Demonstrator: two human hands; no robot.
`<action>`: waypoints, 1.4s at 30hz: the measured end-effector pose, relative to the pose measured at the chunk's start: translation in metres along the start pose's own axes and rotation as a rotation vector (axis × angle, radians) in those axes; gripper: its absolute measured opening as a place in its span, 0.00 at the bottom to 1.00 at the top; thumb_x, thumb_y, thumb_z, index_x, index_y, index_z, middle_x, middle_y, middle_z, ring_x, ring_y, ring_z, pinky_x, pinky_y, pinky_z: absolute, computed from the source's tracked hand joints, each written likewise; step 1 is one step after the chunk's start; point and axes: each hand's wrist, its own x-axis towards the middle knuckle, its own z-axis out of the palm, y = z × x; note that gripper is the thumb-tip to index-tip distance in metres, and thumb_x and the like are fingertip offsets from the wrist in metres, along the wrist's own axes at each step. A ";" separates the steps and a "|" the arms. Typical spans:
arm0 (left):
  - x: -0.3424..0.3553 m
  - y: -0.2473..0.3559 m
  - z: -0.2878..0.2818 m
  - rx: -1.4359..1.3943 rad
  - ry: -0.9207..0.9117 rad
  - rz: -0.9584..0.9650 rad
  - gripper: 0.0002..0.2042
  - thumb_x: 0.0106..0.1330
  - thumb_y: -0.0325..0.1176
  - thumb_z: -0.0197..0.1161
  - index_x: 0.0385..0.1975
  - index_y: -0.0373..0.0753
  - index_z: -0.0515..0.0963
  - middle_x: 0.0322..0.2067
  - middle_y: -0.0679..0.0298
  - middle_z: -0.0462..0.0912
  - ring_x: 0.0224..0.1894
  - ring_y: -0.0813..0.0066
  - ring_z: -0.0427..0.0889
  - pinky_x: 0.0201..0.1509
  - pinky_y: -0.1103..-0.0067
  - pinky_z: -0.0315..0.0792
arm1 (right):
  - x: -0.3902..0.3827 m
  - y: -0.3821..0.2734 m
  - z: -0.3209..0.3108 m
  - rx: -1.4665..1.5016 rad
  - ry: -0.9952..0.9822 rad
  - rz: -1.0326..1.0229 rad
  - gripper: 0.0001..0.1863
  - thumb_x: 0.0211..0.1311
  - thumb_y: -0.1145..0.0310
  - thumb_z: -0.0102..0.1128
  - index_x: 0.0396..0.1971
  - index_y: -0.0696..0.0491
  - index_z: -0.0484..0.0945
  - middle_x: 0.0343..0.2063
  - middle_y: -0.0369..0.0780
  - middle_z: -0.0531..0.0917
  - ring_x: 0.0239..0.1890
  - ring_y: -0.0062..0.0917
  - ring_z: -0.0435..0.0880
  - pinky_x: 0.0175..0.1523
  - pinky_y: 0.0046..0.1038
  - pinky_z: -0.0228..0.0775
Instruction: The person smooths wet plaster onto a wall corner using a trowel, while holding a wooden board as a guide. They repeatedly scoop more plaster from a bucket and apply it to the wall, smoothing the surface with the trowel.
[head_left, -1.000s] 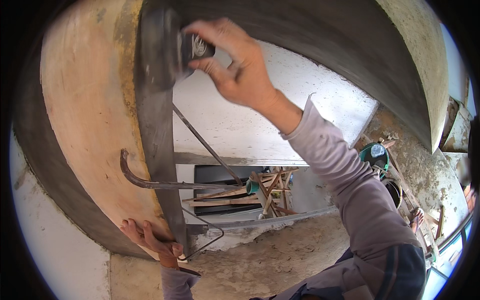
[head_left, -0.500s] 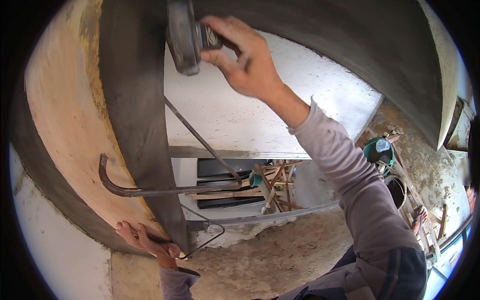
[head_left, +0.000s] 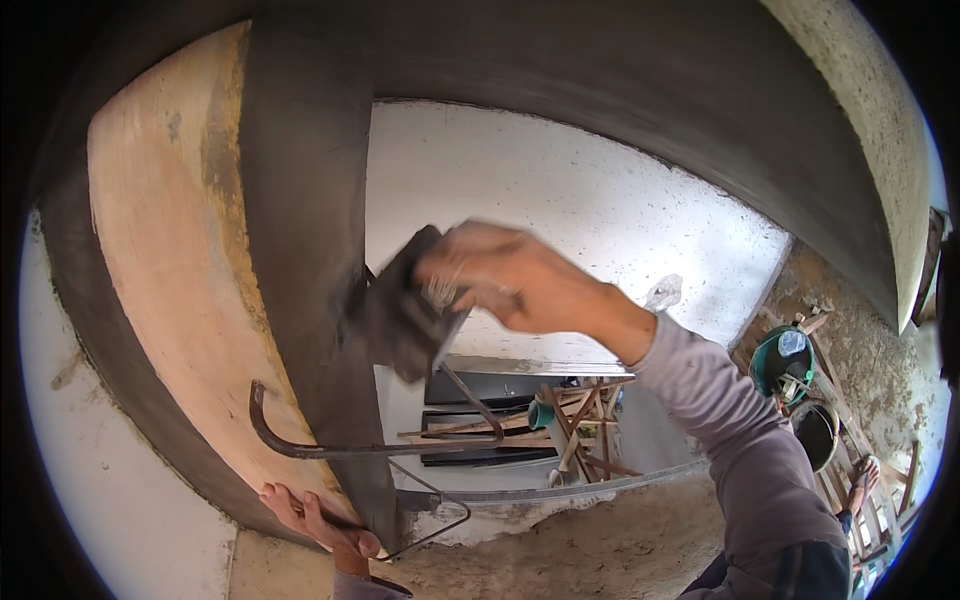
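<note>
My right hand [head_left: 510,275] is closed round the handle of a dark, flat plastering trowel [head_left: 405,305], smeared by motion. The trowel is at the right edge of a grey, freshly plastered strip [head_left: 305,170]; whether it touches cannot be told. Along the strip's left side runs a long pale wooden board [head_left: 165,240] with a yellowish, mortar-stained edge. Low on this board rests my left hand [head_left: 320,520], its fingers stretched out and apart on the face, the thumb by the right edge. A bent iron rod [head_left: 350,450] hooks across the board above that hand.
A thinner bent rod [head_left: 440,525] juts out beside my left hand. Through the opening lies a pile of wooden sticks [head_left: 580,430]. At right stand a green bucket [head_left: 770,365] and a dark bucket [head_left: 815,435] near wooden planks; another person's foot [head_left: 862,480] shows there.
My right hand has brought the trowel down from the top of the strip to about its middle and turned it. The view has shifted upward. My left hand stays on the board.
</note>
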 end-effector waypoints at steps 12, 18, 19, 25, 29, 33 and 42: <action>-0.002 0.014 0.017 -0.055 -0.030 -0.028 0.41 0.66 0.65 0.32 0.66 0.33 0.58 0.69 0.39 0.48 0.72 0.41 0.47 0.73 0.45 0.39 | 0.066 -0.004 -0.034 -0.165 0.501 -0.160 0.23 0.51 0.77 0.65 0.51 0.57 0.77 0.45 0.49 0.81 0.47 0.45 0.79 0.50 0.38 0.73; -0.005 0.011 0.023 -0.067 0.010 -0.001 0.42 0.66 0.66 0.30 0.65 0.33 0.58 0.69 0.39 0.48 0.72 0.40 0.49 0.72 0.45 0.40 | 0.047 -0.001 -0.019 -0.028 0.308 -0.187 0.25 0.47 0.80 0.64 0.51 0.55 0.79 0.42 0.48 0.82 0.47 0.44 0.79 0.51 0.37 0.74; -0.005 0.012 0.023 -0.064 0.009 -0.013 0.42 0.66 0.67 0.30 0.65 0.33 0.58 0.69 0.39 0.48 0.72 0.40 0.49 0.72 0.45 0.41 | 0.040 -0.004 -0.011 0.040 0.296 -0.178 0.27 0.45 0.81 0.63 0.51 0.53 0.80 0.41 0.46 0.82 0.46 0.41 0.80 0.51 0.36 0.74; -0.008 0.008 0.020 -0.033 0.003 -0.004 0.44 0.66 0.69 0.28 0.66 0.33 0.58 0.69 0.39 0.49 0.71 0.41 0.50 0.73 0.46 0.43 | -0.012 -0.012 0.003 0.010 0.001 -0.025 0.25 0.46 0.79 0.66 0.50 0.55 0.79 0.40 0.44 0.81 0.44 0.40 0.79 0.50 0.35 0.74; -0.009 0.011 0.023 -0.042 0.005 -0.016 0.44 0.66 0.69 0.26 0.66 0.34 0.58 0.69 0.40 0.49 0.71 0.41 0.49 0.72 0.45 0.41 | 0.001 0.002 -0.032 -0.094 0.348 -0.003 0.24 0.48 0.82 0.65 0.49 0.58 0.77 0.40 0.47 0.80 0.45 0.43 0.79 0.48 0.35 0.74; -0.007 0.009 0.019 -0.037 -0.001 -0.020 0.43 0.66 0.69 0.27 0.66 0.34 0.58 0.69 0.40 0.50 0.72 0.41 0.49 0.72 0.44 0.40 | 0.031 0.001 -0.042 -0.205 0.441 -0.094 0.22 0.50 0.79 0.65 0.49 0.56 0.77 0.40 0.47 0.79 0.43 0.43 0.78 0.46 0.34 0.74; -0.006 0.014 0.020 -0.049 -0.005 -0.047 0.40 0.66 0.66 0.31 0.65 0.37 0.60 0.68 0.43 0.53 0.71 0.40 0.49 0.72 0.43 0.38 | 0.055 -0.008 -0.048 -0.303 0.426 -0.142 0.23 0.50 0.79 0.66 0.50 0.58 0.78 0.43 0.47 0.81 0.43 0.39 0.81 0.48 0.31 0.74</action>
